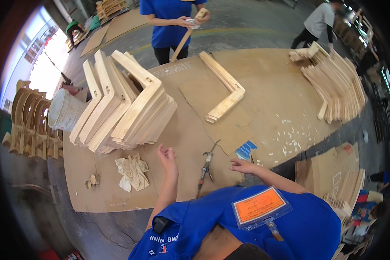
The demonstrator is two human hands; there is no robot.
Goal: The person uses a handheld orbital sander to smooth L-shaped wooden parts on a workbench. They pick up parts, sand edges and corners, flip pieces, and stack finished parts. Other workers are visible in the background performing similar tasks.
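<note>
My left hand (167, 156) hovers over the cardboard-covered table with loosely bent fingers apart and nothing in it. Close beyond it stands a stack of angled wooden frame pieces (136, 125). My right hand (242, 166) is also empty, its fingers loosely stretched toward the left, beside a blue and white printed scrap (246, 150). Between my hands lies a slim air tool (206, 167) with a hose fitting. Farther out, a pair of angled wooden pieces (236, 94) rests on a loose cardboard sheet (216, 125).
A crumpled cloth (133, 172) and small round tins (93, 180) lie at the left. White bits (290, 138) are scattered at right, near another stack of angled pieces (333, 86). Across the table, a person in blue (169, 26) holds a wooden piece. A white bucket (66, 110) stands left.
</note>
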